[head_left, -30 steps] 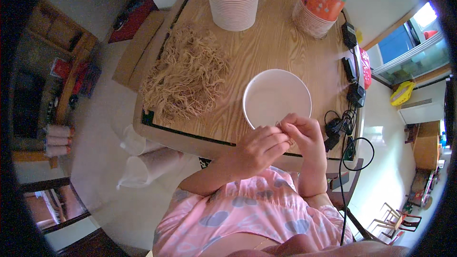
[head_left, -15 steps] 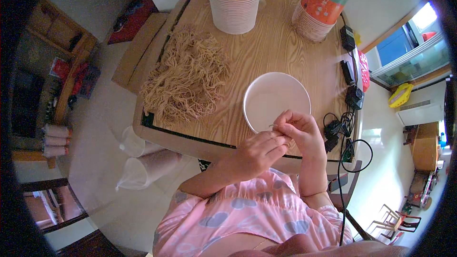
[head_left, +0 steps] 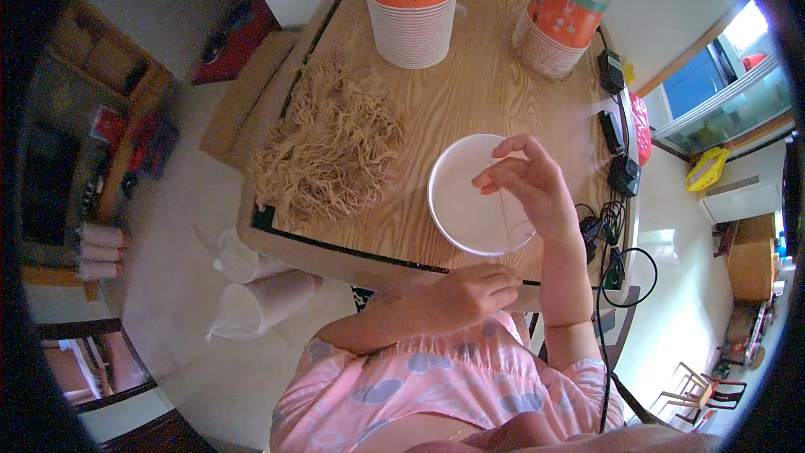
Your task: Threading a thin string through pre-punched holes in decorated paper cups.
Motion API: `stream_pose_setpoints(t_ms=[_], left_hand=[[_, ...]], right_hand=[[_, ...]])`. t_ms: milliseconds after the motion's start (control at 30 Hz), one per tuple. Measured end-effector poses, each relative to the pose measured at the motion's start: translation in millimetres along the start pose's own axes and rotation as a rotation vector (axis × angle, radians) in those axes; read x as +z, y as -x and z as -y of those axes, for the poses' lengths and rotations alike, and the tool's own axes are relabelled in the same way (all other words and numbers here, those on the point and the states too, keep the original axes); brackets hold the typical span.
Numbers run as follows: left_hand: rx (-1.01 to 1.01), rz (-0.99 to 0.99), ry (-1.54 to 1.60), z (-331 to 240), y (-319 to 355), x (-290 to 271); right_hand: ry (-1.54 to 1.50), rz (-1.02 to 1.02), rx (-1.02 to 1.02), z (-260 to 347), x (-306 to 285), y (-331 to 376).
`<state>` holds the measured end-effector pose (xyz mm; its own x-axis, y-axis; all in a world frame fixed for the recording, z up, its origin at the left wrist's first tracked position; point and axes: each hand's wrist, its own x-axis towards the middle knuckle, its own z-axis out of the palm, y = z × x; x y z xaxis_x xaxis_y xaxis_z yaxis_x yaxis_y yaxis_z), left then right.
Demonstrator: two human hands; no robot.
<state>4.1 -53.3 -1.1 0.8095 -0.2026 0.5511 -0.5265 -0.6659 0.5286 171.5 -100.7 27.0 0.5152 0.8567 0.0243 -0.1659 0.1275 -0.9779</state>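
Note:
My right hand (head_left: 532, 184) is raised over the right side of a white round paper bucket (head_left: 470, 214). Its upper finger arches away from the lower fingertips, which are close together. A thin pale strand (head_left: 506, 210) trails from these lower fingers across the bucket's mouth. My left hand (head_left: 482, 292) is at the table's front edge, just below the bucket, with its fingers curled in; whatever they may hold is hidden. Left of the bucket lies a loose heap of tan, string-like strands (head_left: 335, 151).
A tall stack of white and orange paper buckets (head_left: 411, 29) stands at the back of the wooden table (head_left: 478, 59). Another orange stack (head_left: 562, 21) is at back right. Black adapters (head_left: 623, 172) and tangled cables line the right edge. Filled translucent bags (head_left: 251, 306) lie on the floor at left.
My hands were together at the bucket's near rim and have separated. The right rose up and away over the bucket, trailing the strand; the left dropped slightly toward my body.

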Motion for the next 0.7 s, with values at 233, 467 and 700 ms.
stream_pose_setpoints(t_ms=[233,467,700], left_hand=[[-0.067,0.158,0.051,5,7,4],[-0.113,0.138,0.19,2,-1,-6],[-0.541,-0.618,0.47,22,7,-44]], right_hand=[[-0.027,0.066,0.094,1,2,-4],[-0.041,0.043,0.048,10,5,3],[-0.051,0.041,0.154,12,26,50]])
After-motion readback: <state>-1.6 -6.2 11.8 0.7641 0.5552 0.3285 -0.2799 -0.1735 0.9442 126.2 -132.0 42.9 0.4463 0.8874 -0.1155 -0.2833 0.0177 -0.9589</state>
